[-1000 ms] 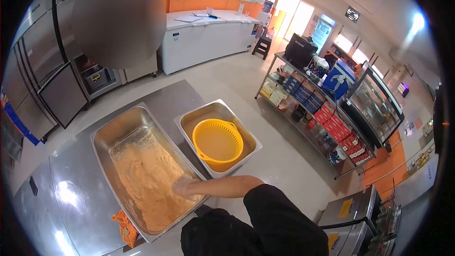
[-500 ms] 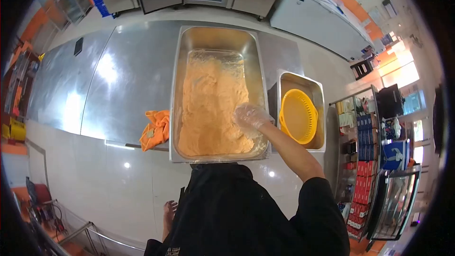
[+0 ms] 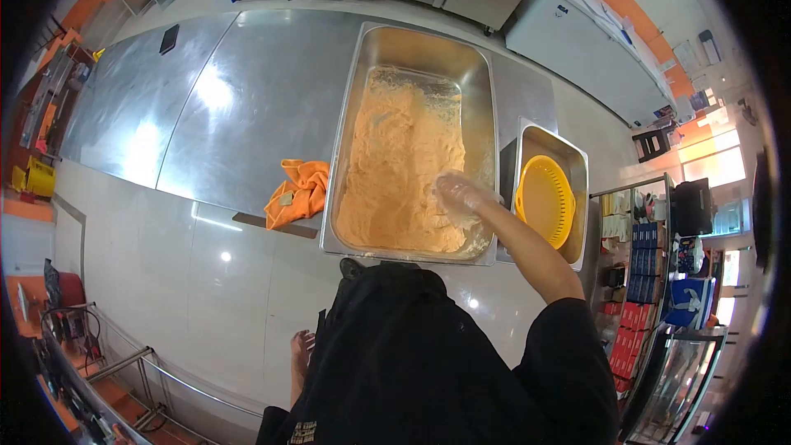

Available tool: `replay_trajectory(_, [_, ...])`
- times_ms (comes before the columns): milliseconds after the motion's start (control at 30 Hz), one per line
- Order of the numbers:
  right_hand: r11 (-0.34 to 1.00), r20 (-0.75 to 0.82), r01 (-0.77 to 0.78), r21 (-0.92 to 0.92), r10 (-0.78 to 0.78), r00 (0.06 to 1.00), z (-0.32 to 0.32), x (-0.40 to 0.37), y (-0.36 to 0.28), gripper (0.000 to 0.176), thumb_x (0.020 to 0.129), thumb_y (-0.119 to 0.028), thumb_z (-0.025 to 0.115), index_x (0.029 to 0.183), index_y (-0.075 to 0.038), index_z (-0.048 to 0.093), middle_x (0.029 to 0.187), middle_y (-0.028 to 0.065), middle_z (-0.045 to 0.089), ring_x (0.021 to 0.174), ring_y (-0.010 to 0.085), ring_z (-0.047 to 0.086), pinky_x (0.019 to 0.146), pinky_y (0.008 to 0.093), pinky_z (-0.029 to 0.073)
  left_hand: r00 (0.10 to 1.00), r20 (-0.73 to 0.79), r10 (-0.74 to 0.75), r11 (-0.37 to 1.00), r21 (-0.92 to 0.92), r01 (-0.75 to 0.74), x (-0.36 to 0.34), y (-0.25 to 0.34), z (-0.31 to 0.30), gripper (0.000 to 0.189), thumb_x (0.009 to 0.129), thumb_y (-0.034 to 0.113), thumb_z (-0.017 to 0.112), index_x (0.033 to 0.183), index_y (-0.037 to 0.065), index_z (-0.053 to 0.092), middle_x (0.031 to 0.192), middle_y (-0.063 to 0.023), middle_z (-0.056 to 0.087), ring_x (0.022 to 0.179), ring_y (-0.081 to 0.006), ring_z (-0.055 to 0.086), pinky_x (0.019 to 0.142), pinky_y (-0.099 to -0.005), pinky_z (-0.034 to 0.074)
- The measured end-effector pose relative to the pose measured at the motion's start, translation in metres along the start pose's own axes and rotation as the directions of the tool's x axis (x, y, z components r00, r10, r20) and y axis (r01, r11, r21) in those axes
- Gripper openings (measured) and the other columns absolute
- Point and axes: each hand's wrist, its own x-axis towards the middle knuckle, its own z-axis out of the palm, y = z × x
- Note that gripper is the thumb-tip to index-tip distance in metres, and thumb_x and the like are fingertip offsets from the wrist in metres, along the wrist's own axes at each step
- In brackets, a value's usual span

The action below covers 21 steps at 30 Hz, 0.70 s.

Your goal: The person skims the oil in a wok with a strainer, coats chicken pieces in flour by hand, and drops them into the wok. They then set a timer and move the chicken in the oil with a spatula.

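My right hand [image 3: 461, 193], in a clear plastic glove, is at the right side of a large steel pan [image 3: 349, 107]. It lies over the edge of a layer of light orange powder, perhaps seasoned flour [image 3: 400, 169], that covers much of the pan's bottom. The fingers point left and are blurred, so I cannot tell whether they close on any powder. My left hand [image 3: 302, 350] hangs low beside my black clothing, away from the table, with loosely bent fingers apart and nothing in them.
An orange cloth [image 3: 301, 192] lies left of the pan on the steel table [image 3: 272, 82]. A smaller steel pan [image 3: 577, 198] with a yellow strainer basket [image 3: 565, 210] stands to the right. A phone [image 3: 170, 39] lies at the far left. Shelves with boxes [image 3: 644, 272] stand further right.
The view has shifted, so the pan and table appear further right and higher. My right hand stays near the powder's right edge, turned slightly. My left hand still hangs low.
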Motion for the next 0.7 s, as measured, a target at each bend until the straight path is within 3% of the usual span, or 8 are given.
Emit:
replay_trajectory(100, [0.994, 0.077, 0.006, 0.11, -0.015, 0.997, 0.004, 0.006, 0.012, 0.017, 0.081, -0.018, 0.048, 0.077, -0.005, 0.058, 0.076, 0.01, 0.06, 0.067, 0.0206, 0.059, 0.051, 0.0327, 0.045, 0.998, -0.046, 0.051, 0.999, -0.014, -0.051, 0.006, 0.004, -0.008, 0.064, 0.076, 0.056, 0.052, 0.109, 0.001, 0.047, 0.092, -0.0125, 0.057, 0.082, -0.0285, 0.059, 0.064, -0.04, 0.049])
replay_trajectory(133, [0.991, 0.087, 0.006, 0.132, -0.017, 0.996, 0.007, 0.006, 0.014, 0.017, 0.081, -0.019, 0.048, 0.078, -0.005, 0.058, 0.076, 0.0104, 0.059, 0.066, 0.0206, 0.058, 0.051, 0.0326, 0.045, 0.991, -0.081, -0.108, 0.966, -0.244, 0.086, 0.008, 0.006, -0.013, 0.055, 0.08, 0.048, 0.051, 0.109, 0.001, 0.047, 0.09, -0.0118, 0.058, 0.078, -0.0276, 0.06, 0.062, -0.039, 0.05])
replay_trajectory(333, [0.902, 0.113, -0.046, 0.429, -0.003, 0.994, 0.021, 0.006, 0.024, 0.023, 0.083, -0.023, 0.048, 0.078, -0.002, 0.056, 0.074, 0.0124, 0.057, 0.058, 0.0208, 0.055, 0.05, 0.0319, 0.044, 0.97, -0.24, -0.034, 0.987, -0.158, -0.005, 0.011, 0.06, -0.028, 0.034, 0.085, 0.03, 0.047, 0.106, 0.002, 0.049, 0.086, -0.0105, 0.059, 0.074, -0.023, 0.061, 0.058, -0.0337, 0.048])
replay_trajectory(400, [0.269, 0.211, -0.183, 0.946, -0.08, 0.974, 0.021, 0.002, 0.04, 0.026, 0.084, -0.025, 0.048, 0.078, -0.001, 0.055, 0.073, 0.0131, 0.056, 0.056, 0.0208, 0.054, 0.049, 0.0317, 0.043, 0.954, -0.276, 0.118, 0.991, -0.026, -0.13, 0.01, 0.097, -0.031, 0.031, 0.086, 0.028, 0.047, 0.103, 0.002, 0.05, 0.084, -0.0085, 0.059, 0.073, -0.0189, 0.06, 0.057, -0.029, 0.046])
replay_trajectory(433, [-0.506, 0.195, -0.275, 0.817, -0.205, 0.959, 0.026, 0.004, 0.051, 0.027, 0.084, -0.026, 0.048, 0.078, -0.001, 0.056, 0.074, 0.0144, 0.056, 0.058, 0.0221, 0.056, 0.052, 0.0318, 0.045, 0.938, -0.281, 0.203, 0.979, 0.046, -0.198, 0.006, 0.124, -0.031, 0.029, 0.087, 0.026, 0.047, 0.1, 0.001, 0.052, 0.082, -0.0072, 0.059, 0.072, -0.0159, 0.059, 0.056, -0.0261, 0.044])
replay_trajectory(567, [-0.417, 0.302, -0.331, 0.847, -0.135, 0.944, -0.046, -0.017, 0.019, 0.028, 0.08, -0.02, 0.053, 0.098, 0.001, 0.05, 0.09, 0.0109, 0.054, 0.082, 0.0224, 0.055, 0.074, 0.0333, 0.047, 0.723, -0.22, 0.655, 0.748, 0.319, -0.581, -0.026, 0.288, 0.001, 0.017, 0.087, 0.014, 0.049, 0.093, -0.002, 0.054, 0.077, -0.0035, 0.055, 0.068, -0.0083, 0.049, 0.061, -0.022, 0.04])
replay_trajectory(633, [0.401, 0.094, -0.123, 0.908, 0.092, 0.991, -0.053, -0.006, 0.02, 0.022, 0.077, -0.019, 0.052, 0.09, -0.001, 0.053, 0.082, 0.0115, 0.056, 0.075, 0.0242, 0.058, 0.067, 0.0346, 0.048, 0.584, -0.18, 0.792, 0.607, 0.345, -0.716, -0.062, 0.396, 0.051, 0.019, 0.087, 0.014, 0.049, 0.096, -0.003, 0.053, 0.087, -0.0076, 0.058, 0.082, -0.0127, 0.053, 0.075, -0.0255, 0.042])
replay_trajectory(700, [0.961, -0.203, -0.006, 0.275, 0.064, 0.977, -0.059, 0.009, 0.013, 0.018, 0.073, -0.018, 0.051, 0.082, -0.003, 0.057, 0.073, 0.0122, 0.058, 0.068, 0.026, 0.06, 0.061, 0.0359, 0.048, 0.446, -0.072, 0.892, 0.45, 0.226, -0.864, -0.087, 0.475, 0.093, 0.021, 0.086, 0.013, 0.051, 0.099, -0.003, 0.053, 0.092, -0.0087, 0.059, 0.087, -0.0156, 0.055, 0.078, -0.0261, 0.042])
